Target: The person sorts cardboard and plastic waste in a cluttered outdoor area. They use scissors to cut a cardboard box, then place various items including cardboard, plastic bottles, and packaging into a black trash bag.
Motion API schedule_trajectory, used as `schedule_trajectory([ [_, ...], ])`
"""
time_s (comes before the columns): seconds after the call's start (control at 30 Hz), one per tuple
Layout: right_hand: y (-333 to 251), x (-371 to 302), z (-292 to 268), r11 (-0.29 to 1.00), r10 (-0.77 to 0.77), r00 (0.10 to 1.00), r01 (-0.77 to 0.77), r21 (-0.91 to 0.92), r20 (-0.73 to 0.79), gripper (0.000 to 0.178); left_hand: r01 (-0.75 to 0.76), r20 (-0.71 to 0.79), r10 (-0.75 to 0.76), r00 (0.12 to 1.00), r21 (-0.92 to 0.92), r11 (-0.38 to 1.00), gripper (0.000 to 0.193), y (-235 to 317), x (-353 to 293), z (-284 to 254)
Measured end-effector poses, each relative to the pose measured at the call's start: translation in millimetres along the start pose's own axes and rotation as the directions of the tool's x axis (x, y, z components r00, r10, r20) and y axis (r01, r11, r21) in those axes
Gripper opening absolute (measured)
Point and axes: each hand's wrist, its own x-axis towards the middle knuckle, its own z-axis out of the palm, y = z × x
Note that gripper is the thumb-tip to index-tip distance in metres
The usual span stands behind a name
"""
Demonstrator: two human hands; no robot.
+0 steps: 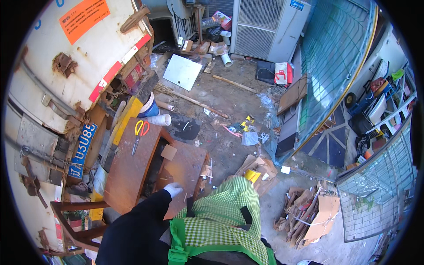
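Left hand (173, 189) lying over brown tabletop (187, 154); can't tell if spread or closed; scissors (137, 138) lying forward-left, across dark gap (153, 170); floor (223, 159) opening beyond right edge.

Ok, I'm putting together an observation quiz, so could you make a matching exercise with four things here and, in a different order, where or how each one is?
Column one:
1. Left hand
2. Scissors
3. White panel
4. Cardboard stack

Column two:
A. Bound together, to the right of the green checked apron
B. Pale-coloured, at the lower brown wooden surface
C. Lying on the higher brown wooden surface, handles orange and yellow
D. On the ground, left of the outdoor unit

Right pairs: 1-B, 2-C, 3-D, 4-A.
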Motion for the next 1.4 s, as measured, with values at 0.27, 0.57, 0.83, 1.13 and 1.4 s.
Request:
schedule_trajectory([
  [0.27,-207,105,-65,0.992,-0.081,0.997,0.08,-0.1,-0.003,0.042,0.255,-0.177,-0.311,0.934,-0.283,0.925,0.025,-15,21,-21],
  [0.57,-367,350,-157,0.81,-0.214,0.936,0.33,-0.485,0.281,0.047,0.401,0.152,-0.462,0.874,0.314,0.861,0.03,81,155,-34],
  [0.83,-619,391,-266,0.933,-0.248,0.969,0.237,-0.27,-0.005,0.029,0.348,0.063,-0.397,0.916,0.37,0.862,0.04,170,307,-112],
  [1.13,-843,452,-292,0.994,-0.035,0.998,0.04,0.097,-0.053,0.026,-0.028,0.385,-0.403,0.83,0.75,0.66,0.033,252,465,-168],
  [1.4,-1094,558,-287,0.659,-0.338,0.919,0.384,-0.646,0.202,0.029,0.552,-0.029,-0.553,0.832,-0.043,0.833,0.04,413,657,-233],
])
